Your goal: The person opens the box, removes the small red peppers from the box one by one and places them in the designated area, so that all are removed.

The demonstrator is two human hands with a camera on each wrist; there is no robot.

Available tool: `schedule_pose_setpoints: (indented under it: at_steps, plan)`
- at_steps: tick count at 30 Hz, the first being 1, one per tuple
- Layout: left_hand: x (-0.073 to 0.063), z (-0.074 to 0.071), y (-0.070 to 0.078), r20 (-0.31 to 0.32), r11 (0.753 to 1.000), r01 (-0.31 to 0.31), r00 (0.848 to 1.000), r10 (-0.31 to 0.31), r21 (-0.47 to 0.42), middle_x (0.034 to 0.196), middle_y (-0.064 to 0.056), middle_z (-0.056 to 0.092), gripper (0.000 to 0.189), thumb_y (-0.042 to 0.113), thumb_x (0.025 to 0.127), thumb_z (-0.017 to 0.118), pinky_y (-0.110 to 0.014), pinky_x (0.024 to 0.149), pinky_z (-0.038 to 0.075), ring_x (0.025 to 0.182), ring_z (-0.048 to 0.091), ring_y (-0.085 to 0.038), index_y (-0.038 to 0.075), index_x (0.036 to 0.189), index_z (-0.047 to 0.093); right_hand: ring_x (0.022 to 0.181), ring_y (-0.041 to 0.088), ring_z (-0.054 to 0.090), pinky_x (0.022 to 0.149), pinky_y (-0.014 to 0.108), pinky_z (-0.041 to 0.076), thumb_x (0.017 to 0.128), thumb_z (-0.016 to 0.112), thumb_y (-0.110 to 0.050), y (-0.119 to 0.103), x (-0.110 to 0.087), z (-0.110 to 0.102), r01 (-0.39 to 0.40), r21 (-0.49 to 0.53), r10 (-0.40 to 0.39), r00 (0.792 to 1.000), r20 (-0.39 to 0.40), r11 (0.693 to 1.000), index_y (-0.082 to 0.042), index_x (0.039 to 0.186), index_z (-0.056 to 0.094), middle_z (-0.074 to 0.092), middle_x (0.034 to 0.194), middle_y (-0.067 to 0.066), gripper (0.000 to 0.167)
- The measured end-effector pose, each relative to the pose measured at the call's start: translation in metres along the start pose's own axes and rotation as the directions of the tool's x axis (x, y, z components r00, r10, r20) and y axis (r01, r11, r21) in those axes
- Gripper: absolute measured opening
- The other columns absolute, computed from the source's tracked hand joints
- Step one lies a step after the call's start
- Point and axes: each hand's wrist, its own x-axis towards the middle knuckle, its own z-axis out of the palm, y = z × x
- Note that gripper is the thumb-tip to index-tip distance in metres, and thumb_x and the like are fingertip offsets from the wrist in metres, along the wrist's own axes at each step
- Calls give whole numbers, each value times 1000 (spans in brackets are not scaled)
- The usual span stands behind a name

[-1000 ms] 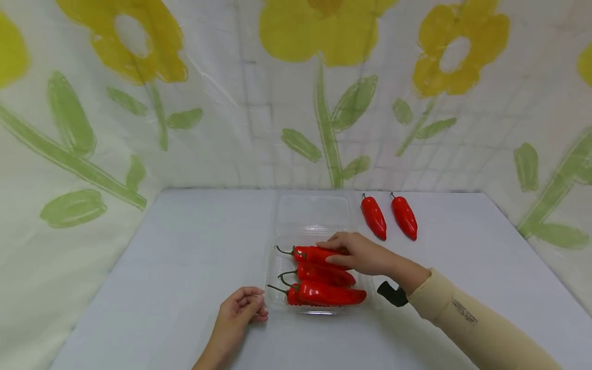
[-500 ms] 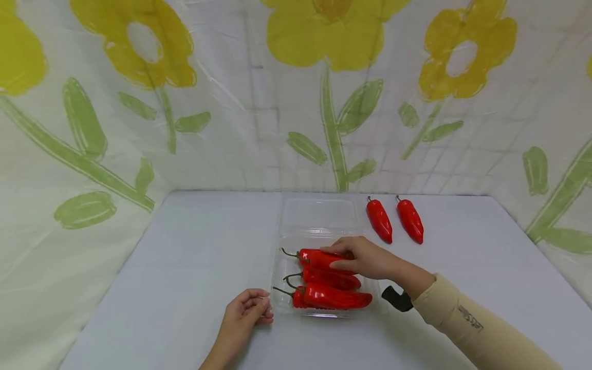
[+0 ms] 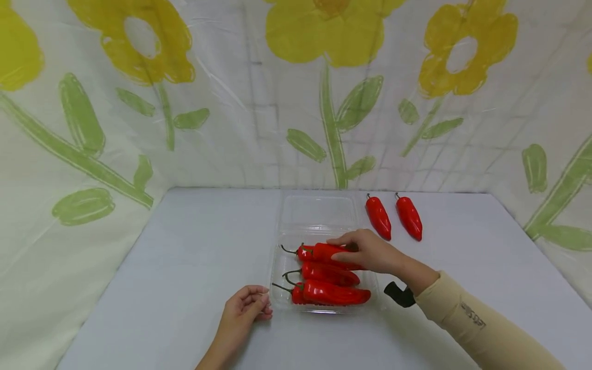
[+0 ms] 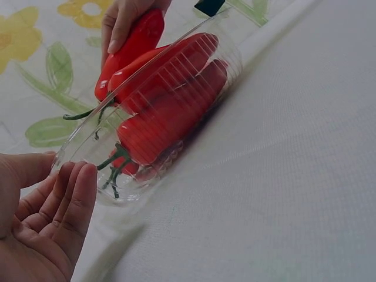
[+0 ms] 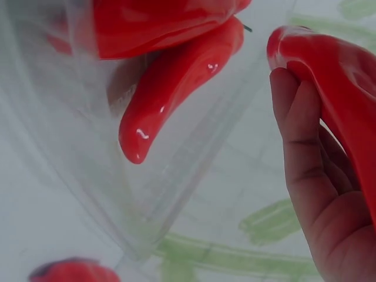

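Small dark lettering point(image 3: 473, 315) marks a pale beige right sleeve point(image 3: 497, 336) near its broad, plain cuff point(image 3: 429, 298). A black, curved piece point(image 3: 400, 295) shows beside the right wrist point(image 3: 409, 274); the left hand point(image 3: 244, 310), right hand point(image 3: 367, 251) and left forearm point(image 3: 221, 345) are bare.

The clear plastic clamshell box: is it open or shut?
Open: its lid lies folded back toward the flowered backdrop, not over the red chili peppers in the base.

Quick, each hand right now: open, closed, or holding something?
Left hand: closed, pinching the edge of the clear plastic clamshell.
Right hand: closed, holding a red pepper.
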Motion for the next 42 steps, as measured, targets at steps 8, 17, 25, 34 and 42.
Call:
schedule_pose_setpoints:
  at_steps: [8,17,25,34,42]
  plan:
    - [0,0,-1,-2,999,34,999,-34,14,78,-8,58,27,0,88,58,-26,64,59,66,61,-11,-14,109,50,81,14,59,69,20,55,86,67,-25,5,-2,2,-20,20,19,1000,14,1000,-10,124,60,69,105,4,42]
    - [-4,-2,0,4,999,44,999,-44,14,79,-9,59,28,2,89,58,-26,64,59,67,62,-11,-14,110,49,84,14,60,71,20,56,86,66,-26,6,-4,3,-3,32,3,1000,-5,999,-9,124,60,68,108,6,42]
    - [-2,0,0,15,1000,17,1000,-17,-3,79,-8,58,27,1,89,58,-26,64,59,66,61,-11,-14,110,50,83,12,60,69,20,56,86,67,-25,8,-6,-6,-18,-7,17,998,-61,1000,-7,123,61,69,108,9,42]
    - [-1,-1,1,9,1000,15,1000,-15,-5,79,-7,57,26,0,89,57,-25,63,58,66,61,-10,-15,110,50,83,14,60,70,21,56,85,68,-25,10,-5,-8,-51,31,53,998,-46,998,-9,124,61,68,110,9,42]
    - [3,-2,1,13,1000,-10,1000,10,-12,77,-7,58,27,0,88,57,-24,63,58,65,62,-11,-15,109,50,85,15,62,72,22,57,85,67,-27,11,-4,-12,-42,20,44,997,-61,999,-9,124,61,68,109,8,43]
